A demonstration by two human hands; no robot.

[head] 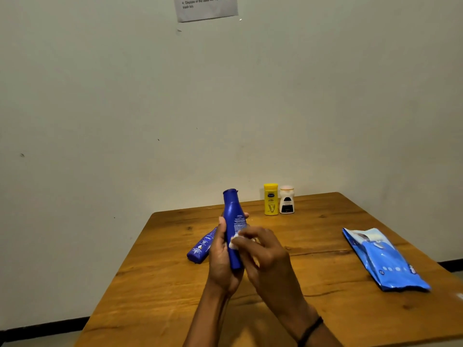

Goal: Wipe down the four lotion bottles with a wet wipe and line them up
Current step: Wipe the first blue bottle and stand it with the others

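Blue bottle [233, 221] was held upright, wipe [234, 240] against it; second blue bottle [200, 247] lay near the left edge; yellow bottle [271, 200] and white bottle [286, 201] stood at the bench's [325, 321] far edge.

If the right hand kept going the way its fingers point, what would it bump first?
The blue bottle held by the left hand: the right hand points left at it, with the wet wipe pinched against its side. They seem to touch.

Two bare forearms show at the 6 o'clock edge of the view, uncovered for all of their visible length. The right wrist wears a thin dark band [310, 330], narrow, plain and cord-like, lying at about 5 o'clock from the right hand [265, 256]. The left hand [220, 259] and its wrist, at 9 o'clock from the right hand, are bare
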